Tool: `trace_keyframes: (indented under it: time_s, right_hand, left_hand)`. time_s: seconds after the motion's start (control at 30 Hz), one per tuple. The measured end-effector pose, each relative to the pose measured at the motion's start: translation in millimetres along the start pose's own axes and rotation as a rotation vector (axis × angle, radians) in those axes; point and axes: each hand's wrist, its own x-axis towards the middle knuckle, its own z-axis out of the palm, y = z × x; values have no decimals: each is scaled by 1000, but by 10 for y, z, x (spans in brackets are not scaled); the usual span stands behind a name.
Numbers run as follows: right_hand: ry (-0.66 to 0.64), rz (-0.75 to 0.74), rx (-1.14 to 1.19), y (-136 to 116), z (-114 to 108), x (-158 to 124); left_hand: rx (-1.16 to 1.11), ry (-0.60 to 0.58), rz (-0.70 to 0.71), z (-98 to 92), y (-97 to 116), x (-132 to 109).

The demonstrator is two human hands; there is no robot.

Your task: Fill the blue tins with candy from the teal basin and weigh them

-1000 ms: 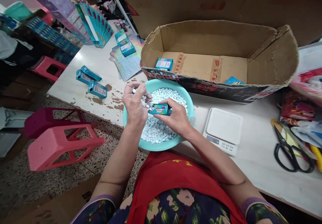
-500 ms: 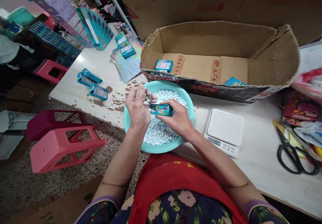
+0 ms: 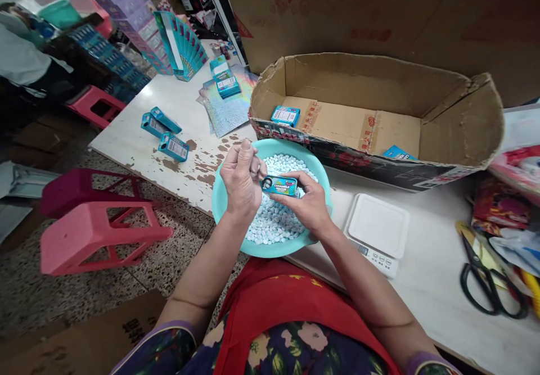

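My right hand [image 3: 312,203] holds a small blue candy box [image 3: 282,185] on its side, with a round opening at its left end. My left hand [image 3: 242,181] is at that opening, palm turned up and fingers curled together; the white candies in it are mostly hidden by the fingers. Both hands are above a turquoise basin [image 3: 218,195] full of small white candies [image 3: 276,226].
Behind the basin stands a long cardboard box [image 3: 350,85] with a few blue boxes inside. A white scale [image 3: 377,226] and black scissors [image 3: 485,274] lie on the right. Three blue boxes [image 3: 174,146] stand on the left; pink stools [image 3: 97,234] are beside the table.
My left hand has come closer to the box opening, and its fingers have curled in over the candies, which show less. The whole view has shifted slightly. My right hand keeps hold of the box.
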Motion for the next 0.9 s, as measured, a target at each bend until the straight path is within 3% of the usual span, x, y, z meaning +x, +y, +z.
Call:
trace_keyframes:
  time_s: [0.2,0.4,0.73,0.83,0.9]
  right_hand:
    - [14,25,29,6,-18,-22]
    - [-27,9,-48,30,11,-45]
    - [-2,-23,-67,28,49,-23]
    - [21,42,45,-52,-147,-101]
    - [75,74,98,-133,-414,-219]
  left_hand:
    - [3,34,36,-51,12,21]
    - [52,-34,-18,-13,-62,-72]
    - [109,10,33,-25,-87,-38]
    - [289,-1,63,-166,-79,42]
    - [657,-185,47,-352,-115,97]
